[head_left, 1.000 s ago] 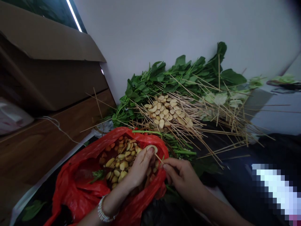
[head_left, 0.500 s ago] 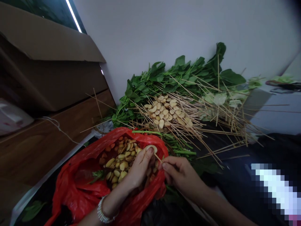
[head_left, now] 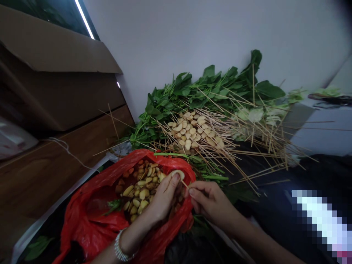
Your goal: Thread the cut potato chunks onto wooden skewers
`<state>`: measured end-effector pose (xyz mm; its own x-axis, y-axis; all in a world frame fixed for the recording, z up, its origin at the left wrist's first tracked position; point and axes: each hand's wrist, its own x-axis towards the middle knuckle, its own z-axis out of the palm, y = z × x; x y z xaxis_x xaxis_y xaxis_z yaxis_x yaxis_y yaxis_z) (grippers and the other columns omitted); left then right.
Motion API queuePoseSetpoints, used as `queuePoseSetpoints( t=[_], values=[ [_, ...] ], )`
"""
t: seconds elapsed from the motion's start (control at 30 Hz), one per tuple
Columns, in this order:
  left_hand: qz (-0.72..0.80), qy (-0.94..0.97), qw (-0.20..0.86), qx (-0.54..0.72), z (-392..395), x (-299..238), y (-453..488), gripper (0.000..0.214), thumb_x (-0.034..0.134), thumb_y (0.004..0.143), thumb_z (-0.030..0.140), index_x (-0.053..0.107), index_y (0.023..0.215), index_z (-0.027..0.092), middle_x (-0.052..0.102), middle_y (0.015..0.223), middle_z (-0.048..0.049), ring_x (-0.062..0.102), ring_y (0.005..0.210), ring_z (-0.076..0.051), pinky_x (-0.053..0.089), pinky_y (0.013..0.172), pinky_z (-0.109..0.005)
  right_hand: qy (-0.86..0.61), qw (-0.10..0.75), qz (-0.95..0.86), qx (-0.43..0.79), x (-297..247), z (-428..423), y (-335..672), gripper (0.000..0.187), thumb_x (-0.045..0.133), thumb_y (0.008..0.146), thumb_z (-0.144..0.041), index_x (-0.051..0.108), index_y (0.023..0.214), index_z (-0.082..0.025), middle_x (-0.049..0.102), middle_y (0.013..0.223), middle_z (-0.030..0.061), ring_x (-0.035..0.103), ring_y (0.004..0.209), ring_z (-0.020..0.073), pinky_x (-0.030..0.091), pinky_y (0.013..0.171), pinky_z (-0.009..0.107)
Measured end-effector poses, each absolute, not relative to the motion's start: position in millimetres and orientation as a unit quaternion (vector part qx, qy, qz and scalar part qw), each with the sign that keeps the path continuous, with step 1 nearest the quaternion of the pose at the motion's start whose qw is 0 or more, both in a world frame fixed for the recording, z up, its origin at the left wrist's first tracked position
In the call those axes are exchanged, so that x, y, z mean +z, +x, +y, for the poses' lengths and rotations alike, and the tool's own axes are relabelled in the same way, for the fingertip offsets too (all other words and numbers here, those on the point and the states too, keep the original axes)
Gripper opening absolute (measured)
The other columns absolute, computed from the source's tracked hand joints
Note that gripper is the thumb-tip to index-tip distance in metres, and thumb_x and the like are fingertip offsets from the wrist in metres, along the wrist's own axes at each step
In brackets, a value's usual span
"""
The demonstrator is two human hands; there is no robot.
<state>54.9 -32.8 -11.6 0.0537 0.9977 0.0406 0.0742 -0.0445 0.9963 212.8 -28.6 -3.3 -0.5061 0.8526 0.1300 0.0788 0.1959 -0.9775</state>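
Slice (head_left: 179, 172), pinched in closed left hand (head_left: 165, 195), above red bag (head_left: 95, 187). Stick (head_left: 185, 184), tip at slice, pinched in closed right hand (head_left: 206, 199).

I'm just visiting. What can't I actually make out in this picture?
All in the head view:
Underside of the pale slice: covered by the left hand.
Near end of the thin stick: hidden in the right hand.
Bottom of the red bag: buried under cut pieces.
Cardboard box: cut off by the left edge.
Whatever the blocky patch covers: blurred out.
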Motion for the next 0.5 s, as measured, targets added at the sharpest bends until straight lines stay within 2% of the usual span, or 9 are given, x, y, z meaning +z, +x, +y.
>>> queuePoseSetpoints(
  t=[0.03,0.1,0.17,0.23,0.3,0.37,0.43,0.5],
  values=[
    [0.493,0.541,0.485,0.479,-32.7,-12.0,54.9,0.04,0.043,0.089,0.056,0.044,0.071,0.02,0.039,0.064,0.0042,0.033,0.057,-0.012,0.033,0.051,-0.023,-0.332,0.353,-0.655,0.58,-2.4,-27.0,212.4,0.029,0.042,0.09,-0.034,0.055,0.069,-0.018,0.042,0.046,-0.0067,0.039,0.041,0.0096,0.033,0.044,0.02],
    [0.488,0.541,0.488,0.482,-32.4,-12.8,55.1,0.04,0.043,0.089,0.056,0.044,0.071,0.021,0.039,0.064,0.0043,0.034,0.057,-0.011,0.033,0.051,-0.023,-0.34,0.361,-0.672,0.55,-3.8,-26.6,212.7,0.028,0.043,0.09,-0.032,0.055,0.069,-0.018,0.043,0.047,-0.0063,0.039,0.042,0.0095,0.033,0.046,0.02],
    [0.483,0.542,0.491,0.481,-32.2,-13.8,55.2,0.039,0.043,0.089,0.056,0.044,0.072,0.021,0.04,0.063,0.0043,0.036,0.057,-0.012,0.034,0.051,-0.024,-0.364,0.382,-0.753,0.393,-8.5,-29.7,214.0,0.028,0.041,0.091,-0.024,0.056,0.068,-0.017,0.052,0.055,-0.0017,0.046,0.05,0.0115,0.036,0.052,0.022],
    [0.486,0.548,0.492,0.472,-32.1,-14.6,54.8,0.037,0.043,0.089,0.055,0.044,0.073,0.021,0.041,0.062,0.0041,0.038,0.057,-0.013,0.035,0.052,-0.024,-0.373,0.382,-0.816,0.221,-13.4,-34.1,215.4,0.026,0.037,0.089,-0.014,0.06,0.076,-0.016,0.059,0.066,0.004,0.052,0.058,0.014,0.037,0.057,0.024],
    [0.495,0.557,0.48,0.464,-32.5,-14.7,54.4,0.037,0.044,0.089,0.054,0.045,0.072,0.021,0.042,0.062,0.0036,0.038,0.057,-0.013,0.036,0.053,-0.025,-0.369,0.373,-0.838,0.149,-15.3,-36.8,215.9,0.027,0.035,0.087,-0.01,0.061,0.083,-0.015,0.062,0.072,0.0067,0.053,0.061,0.0152,0.038,0.058,0.025],
    [0.501,0.568,0.466,0.457,-33.6,-14.1,54.7,0.037,0.042,0.09,0.053,0.046,0.072,0.021,0.043,0.064,0.0028,0.039,0.059,-0.014,0.036,0.055,-0.025,-0.374,0.374,-0.821,0.214,-13.1,-35.9,215.4,0.026,0.037,0.089,-0.013,0.059,0.076,-0.016,0.059,0.067,0.0039,0.052,0.058,0.0141,0.037,0.057,0.024],
    [0.501,0.586,0.451,0.45,-35.0,-13.1,56.2,0.038,0.04,0.092,0.052,0.046,0.07,0.021,0.044,0.066,0.0017,0.039,0.062,-0.014,0.036,0.056,-0.025,-0.367,0.376,-0.758,0.386,-8.6,-32.0,214.1,0.028,0.04,0.091,-0.022,0.054,0.067,-0.018,0.051,0.056,-0.0014,0.046,0.051,0.0116,0.035,0.052,0.022],
    [0.496,0.606,0.437,0.442,-36.0,-11.7,58.4,0.039,0.039,0.092,0.051,0.046,0.068,0.02,0.045,0.067,0.0012,0.039,0.063,-0.014,0.035,0.057,-0.025,-0.343,0.362,-0.664,0.558,-4.3,-27.2,213.0,0.027,0.043,0.091,-0.03,0.053,0.068,-0.019,0.044,0.048,-0.0062,0.037,0.043,0.0087,0.031,0.046,0.02]
  ],
)
